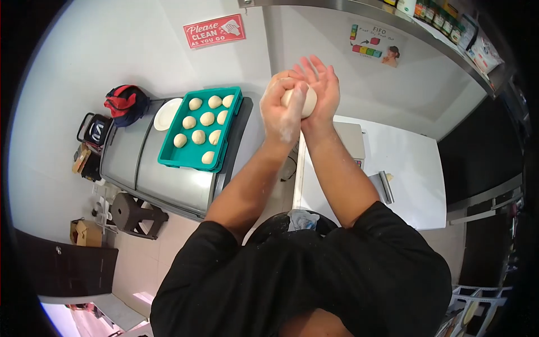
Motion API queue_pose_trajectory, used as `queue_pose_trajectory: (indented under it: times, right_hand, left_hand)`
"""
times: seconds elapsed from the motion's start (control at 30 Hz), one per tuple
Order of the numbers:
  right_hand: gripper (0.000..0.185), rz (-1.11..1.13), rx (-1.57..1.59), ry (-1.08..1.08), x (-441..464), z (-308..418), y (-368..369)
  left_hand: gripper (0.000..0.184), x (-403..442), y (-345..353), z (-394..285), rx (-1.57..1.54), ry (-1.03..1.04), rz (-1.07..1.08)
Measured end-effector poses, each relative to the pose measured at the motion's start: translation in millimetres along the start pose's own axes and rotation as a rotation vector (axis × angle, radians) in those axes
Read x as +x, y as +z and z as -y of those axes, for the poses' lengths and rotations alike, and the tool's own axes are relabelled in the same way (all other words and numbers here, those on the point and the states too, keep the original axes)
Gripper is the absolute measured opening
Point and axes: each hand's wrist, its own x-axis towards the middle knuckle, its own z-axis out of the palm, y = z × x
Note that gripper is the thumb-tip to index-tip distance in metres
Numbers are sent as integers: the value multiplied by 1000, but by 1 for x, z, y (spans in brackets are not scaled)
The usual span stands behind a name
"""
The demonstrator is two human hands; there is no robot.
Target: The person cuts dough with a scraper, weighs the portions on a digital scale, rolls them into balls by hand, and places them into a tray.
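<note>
Between my two raised hands is a ball of pale dough (310, 102). My left hand (284, 109) curls around it from the left, thumb pressed on its front, with flour on the skin. My right hand (327, 92) cups the ball against its palm from the other side, fingers stretched upward. To the left, a green tray (167, 158) holds several rounded dough balls (198, 137). Below my right forearm, a metal dough scraper (386, 187) is on the white table (418, 168), with a small dough scrap (389, 176) beside it.
A scale (351, 141) stands on the white table, partly behind my right forearm. The tray rests on a glass-topped chest (168, 188), next to a white plate (167, 114) and a backpack (127, 106). A metal shelf (393, 19) overhangs at upper right. A stool (135, 213) stands at lower left.
</note>
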Motion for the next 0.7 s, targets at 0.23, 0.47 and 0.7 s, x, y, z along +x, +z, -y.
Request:
queue_pose_trajectory:
  times: [0.23, 0.47, 0.7]
  right_hand:
    - [60, 155, -296, -110, -31, -7, 22]
    - [59, 123, 61, 83, -63, -53, 52]
    - [69, -67, -7, 200, -96, -124, 42]
  left_hand:
    - [28, -2, -20, -24, 38, 54, -175]
    - [57, 3, -75, -8, -176, 17, -108]
    - [88, -42, -121, 23, -127, -177, -103]
